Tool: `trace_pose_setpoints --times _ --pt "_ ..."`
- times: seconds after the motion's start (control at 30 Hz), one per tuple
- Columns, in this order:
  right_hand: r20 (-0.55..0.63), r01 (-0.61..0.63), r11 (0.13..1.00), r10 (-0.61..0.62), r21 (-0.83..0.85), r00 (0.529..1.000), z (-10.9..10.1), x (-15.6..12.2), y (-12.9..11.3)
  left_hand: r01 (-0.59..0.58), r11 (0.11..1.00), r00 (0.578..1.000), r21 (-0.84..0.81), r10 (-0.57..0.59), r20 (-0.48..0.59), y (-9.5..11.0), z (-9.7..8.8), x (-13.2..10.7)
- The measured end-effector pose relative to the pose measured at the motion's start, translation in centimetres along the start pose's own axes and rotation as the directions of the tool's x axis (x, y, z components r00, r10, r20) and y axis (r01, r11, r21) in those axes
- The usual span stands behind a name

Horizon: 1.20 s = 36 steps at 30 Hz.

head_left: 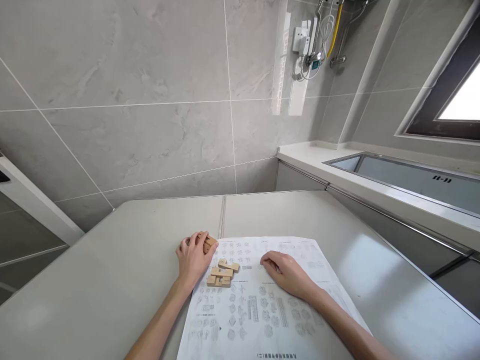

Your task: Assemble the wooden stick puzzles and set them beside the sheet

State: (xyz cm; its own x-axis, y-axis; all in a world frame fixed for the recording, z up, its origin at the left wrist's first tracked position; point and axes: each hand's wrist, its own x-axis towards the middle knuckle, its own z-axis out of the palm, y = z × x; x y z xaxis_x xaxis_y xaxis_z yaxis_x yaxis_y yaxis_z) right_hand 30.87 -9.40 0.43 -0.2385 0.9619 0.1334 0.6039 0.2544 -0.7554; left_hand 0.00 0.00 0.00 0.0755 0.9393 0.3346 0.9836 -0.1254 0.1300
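Note:
My left hand [195, 257] has its fingers curled over a brown wooden block [210, 242] at the top left corner of a printed sheet [258, 345]. Just right of that hand, several light notched wooden puzzle pieces [220, 281] lie in a small group on the paper. My right hand [285, 272] rests on the sheet right of its middle, fingers curled inward. Its fingertips are partly hidden, so anything in them cannot be made out. Small line drawings of shapes and blocks of text cover the paper.
The sheet lies on a pale table [93, 280] with a seam running away from me. Behind it rises a grey tiled wall [150, 140]. To the right runs a white counter [311, 159] with a sink [412, 182]. Sockets and cables [311, 45] hang on the wall above.

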Motion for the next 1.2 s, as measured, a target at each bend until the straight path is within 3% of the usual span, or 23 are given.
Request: trace_pose_setpoints --times 0.33,0.43,0.53,0.6,0.67,0.73,0.83,0.9,0.97,1.07,1.13,1.2 --pt "0.005 -0.002 1.000 0.002 0.004 1.000 0.0 -0.1 -0.2 -0.026 0.999 0.998 0.047 0.023 0.060 0.1 -0.3 0.5" --pt "0.004 -0.017 0.998 0.017 0.058 1.000 -0.1 0.0 -0.3 -0.051 0.998 0.999 -0.021 0.051 0.007 0.5 -1.0 0.5" --pt "0.030 -0.076 0.962 0.071 0.261 0.997 -0.4 0.2 -0.5 -0.177 0.972 0.982 -0.153 0.164 -0.094 1.9 -2.1 0.0" --pt "0.116 -0.142 0.852 0.096 0.503 0.989 -0.8 0.2 -0.7 -0.308 0.919 0.950 -0.246 0.281 -0.140 3.3 -2.7 -0.8" --pt "0.241 -0.214 0.647 0.047 0.732 0.969 -1.1 0.1 -1.1 -0.441 0.845 0.897 -0.303 0.409 -0.166 4.9 -3.2 -1.9" --pt "0.332 -0.271 0.450 -0.061 0.851 0.941 -1.3 -0.1 -1.6 -0.573 0.744 0.818 -0.344 0.548 -0.177 6.6 -3.5 -3.1" --pt "0.376 -0.315 0.325 -0.143 0.892 0.916 -1.1 -0.6 -2.1 -0.687 0.598 0.702 -0.412 0.694 -0.162 8.7 -3.5 -4.7" --pt "0.392 -0.345 0.287 -0.126 0.894 0.911 -0.7 -0.8 -2.1 -0.708 0.534 0.658 -0.461 0.737 -0.156 9.4 -3.4 -5.4" --pt "0.408 -0.372 0.252 -0.107 0.893 0.907 -0.3 -0.9 -1.8 -0.680 0.517 0.666 -0.519 0.732 -0.144 9.6 -3.3 -5.7" --pt "0.418 -0.392 0.224 -0.081 0.892 0.905 0.1 -0.8 -1.5 -0.576 0.524 0.730 -0.627 0.676 -0.105 9.4 -3.0 -5.8" --pt "0.418 -0.396 0.232 -0.052 0.889 0.907 0.2 -0.6 -1.4 -0.497 0.520 0.768 -0.694 0.637 -0.073 9.2 -2.7 -5.7" --pt "0.421 -0.400 0.254 -0.031 0.881 0.907 0.1 -0.3 -1.4 -0.443 0.516 0.779 -0.733 0.627 -0.030 9.2 -2.5 -5.7"
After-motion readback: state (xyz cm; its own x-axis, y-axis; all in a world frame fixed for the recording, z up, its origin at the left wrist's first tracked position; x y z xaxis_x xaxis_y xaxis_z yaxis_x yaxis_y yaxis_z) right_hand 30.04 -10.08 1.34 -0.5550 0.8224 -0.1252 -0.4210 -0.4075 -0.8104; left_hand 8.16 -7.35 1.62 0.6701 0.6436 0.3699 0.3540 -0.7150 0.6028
